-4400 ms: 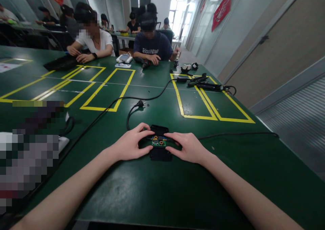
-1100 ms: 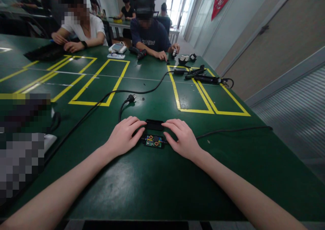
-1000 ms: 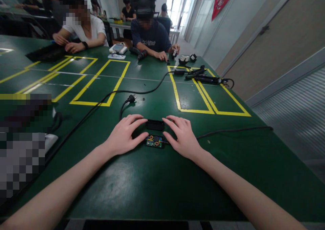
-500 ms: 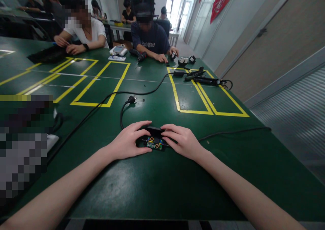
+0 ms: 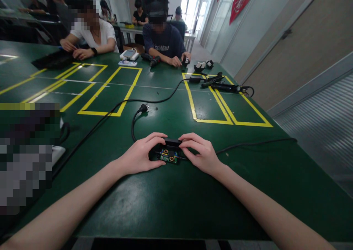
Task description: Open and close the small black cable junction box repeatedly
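Observation:
A small green circuit board with copper coils lies in a dark casing on the green table. Just behind it is a black cover, its long side facing me. My left hand grips the cover's left end with its fingertips, while its thumb rests by the board's front left corner. At the cover's right end, my right hand pinches it between thumb and fingers. A black cable runs out on each side, the left one ending in a plug.
Yellow tape rectangles mark the green table. A long black cable crosses the left side to a black tool at the back right. Two people sit across, near a drill and a black tray.
The black cover has tilted and risen slightly behind the board, with my fingers now at its two ends. The person across has lifted a small white and black part.

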`<state>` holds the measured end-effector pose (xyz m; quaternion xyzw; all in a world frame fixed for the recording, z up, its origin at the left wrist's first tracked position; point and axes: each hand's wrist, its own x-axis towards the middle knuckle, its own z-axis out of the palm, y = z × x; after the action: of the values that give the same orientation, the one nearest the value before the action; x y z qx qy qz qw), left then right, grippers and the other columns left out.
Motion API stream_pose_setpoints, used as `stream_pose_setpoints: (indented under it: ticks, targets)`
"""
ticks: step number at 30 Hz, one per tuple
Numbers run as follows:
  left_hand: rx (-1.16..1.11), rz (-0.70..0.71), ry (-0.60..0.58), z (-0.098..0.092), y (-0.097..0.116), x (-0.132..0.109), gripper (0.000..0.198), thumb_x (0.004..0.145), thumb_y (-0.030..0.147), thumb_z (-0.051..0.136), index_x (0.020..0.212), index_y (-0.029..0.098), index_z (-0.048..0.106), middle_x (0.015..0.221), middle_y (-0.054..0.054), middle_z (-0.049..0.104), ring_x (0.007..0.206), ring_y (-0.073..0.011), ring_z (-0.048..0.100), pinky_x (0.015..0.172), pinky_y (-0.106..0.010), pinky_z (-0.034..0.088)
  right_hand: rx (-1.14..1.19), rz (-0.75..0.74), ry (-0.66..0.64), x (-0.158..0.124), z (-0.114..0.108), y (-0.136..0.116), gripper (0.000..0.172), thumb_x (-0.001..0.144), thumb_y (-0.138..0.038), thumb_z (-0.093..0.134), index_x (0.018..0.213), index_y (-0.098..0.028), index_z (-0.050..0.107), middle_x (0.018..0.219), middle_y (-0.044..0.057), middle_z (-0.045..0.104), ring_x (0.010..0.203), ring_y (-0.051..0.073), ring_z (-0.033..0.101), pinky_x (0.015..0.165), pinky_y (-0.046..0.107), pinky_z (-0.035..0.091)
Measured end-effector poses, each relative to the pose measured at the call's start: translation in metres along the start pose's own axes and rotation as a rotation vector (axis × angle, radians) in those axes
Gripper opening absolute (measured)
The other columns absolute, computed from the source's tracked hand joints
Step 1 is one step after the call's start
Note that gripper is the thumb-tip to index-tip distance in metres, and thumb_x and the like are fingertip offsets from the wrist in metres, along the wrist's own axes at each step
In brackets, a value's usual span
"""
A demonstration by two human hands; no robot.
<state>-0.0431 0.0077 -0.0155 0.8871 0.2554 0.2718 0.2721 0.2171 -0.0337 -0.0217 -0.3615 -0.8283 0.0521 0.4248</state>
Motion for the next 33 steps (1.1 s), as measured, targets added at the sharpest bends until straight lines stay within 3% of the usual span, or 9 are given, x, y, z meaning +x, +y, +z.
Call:
stream_pose_setpoints:
  ticks: [9,16,22,27,33]
  targets:
    - [-0.055,-0.002,0.036,0.0012,-0.0026,-0.0004,0.068,0.078,0.025,0.082,0.138,0.024,0.05,0.138,-0.012,0.061,0.126,-0.0279,0.064,0.102,-0.043,0.059,0.028,0.025,0.042,0.0013,0.001,-0.0046,0.015,0.096,-0.009,0.06,0.094,-0.021,0.07,0.105,0.009,0.073,0.095,0.019,0.073,0.083,0.032,0.062]
    - [-0.031,0.002,0.037,0.0006,-0.0015,-0.0004,0.072,0.078,0.024,0.083,0.141,0.024,0.049,0.138,-0.012,0.061,0.125,-0.028,0.064,0.101,-0.041,0.06,0.024,0.013,0.039,0.0017,0.0008,-0.0054,0.015,0.097,-0.01,0.06,0.094,-0.021,0.069,0.105,0.009,0.072,0.096,0.018,0.073,0.083,0.031,0.062]
    - [-0.018,-0.012,0.039,0.0004,-0.0014,-0.0016,0.073,0.079,0.026,0.083,0.143,0.025,0.048,0.131,-0.009,0.064,0.103,-0.0217,0.07,0.093,-0.037,0.061,0.057,-0.015,0.024,0.0025,-0.0001,-0.0074,0.012,0.094,-0.013,0.062,0.102,-0.02,0.066,0.102,0.009,0.071,0.092,0.019,0.071,0.078,0.032,0.06]
    - [-0.004,0.034,0.063,0.0,0.0011,-0.0021,0.065,0.086,0.025,0.079,0.143,0.024,0.048,0.11,-0.003,0.07,0.101,-0.0195,0.069,0.096,-0.036,0.058,0.085,-0.065,-0.127,0.0022,-0.0028,-0.0086,0.012,0.096,-0.025,0.062,0.107,-0.021,0.063,0.098,0.008,0.07,0.085,0.019,0.069,0.072,0.032,0.056]
    - [0.023,0.071,0.044,-0.0029,0.0045,0.0008,0.042,0.092,0.026,0.074,0.13,0.022,0.059,0.108,-0.004,0.07,0.098,-0.0189,0.068,0.089,-0.033,0.058,-0.022,-0.107,-0.225,0.0025,-0.0037,-0.0058,0.022,0.092,-0.033,0.069,0.108,-0.019,0.064,0.105,0.011,0.069,0.09,0.022,0.067,0.074,0.035,0.054]
